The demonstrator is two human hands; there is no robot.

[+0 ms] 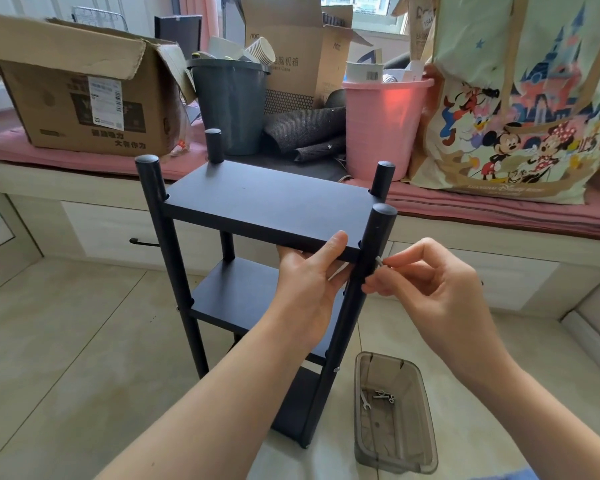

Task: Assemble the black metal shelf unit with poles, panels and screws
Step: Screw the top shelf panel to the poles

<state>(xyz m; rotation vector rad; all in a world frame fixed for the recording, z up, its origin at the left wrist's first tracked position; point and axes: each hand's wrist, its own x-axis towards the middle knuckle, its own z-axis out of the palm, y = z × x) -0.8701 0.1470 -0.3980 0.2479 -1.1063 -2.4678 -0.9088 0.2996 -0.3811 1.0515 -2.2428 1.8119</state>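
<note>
Nearest the camera, a clear tray [392,415] is seen on the tiled floor [66,341], just right of the shelf's foot, with a small wrench [365,400] and a few spare screws [383,395] lying in it.

Just beyond it the shelf [257,271] stands upright on the floor, in front of a low bench [118,216] piled with boxes and buckets. Four poles are already up, and three panels are seen seated between them: the top panel [267,206], a middle panel [239,296] and a bottom one [295,403]. Screw heads show low on the near right pole [364,289] and on the near left pole, so those lower joints are judged done.

The top panel is gripped by the left hand [309,285] at its near edge, thumb on top and fingers underneath, steadying it against the near right pole. A screw [379,260] is pinched between the fingertips of the right hand [426,282] and is held against the side of that pole, level with the top panel. How far it is threaded in cannot be told.

By this showing the work is judged close to its end: the frame is built, and what is left is the fixing of the top panel, this corner first. Whether the other three top corners are already screwed cannot be seen. A final tightening with the wrench may also remain.
</note>
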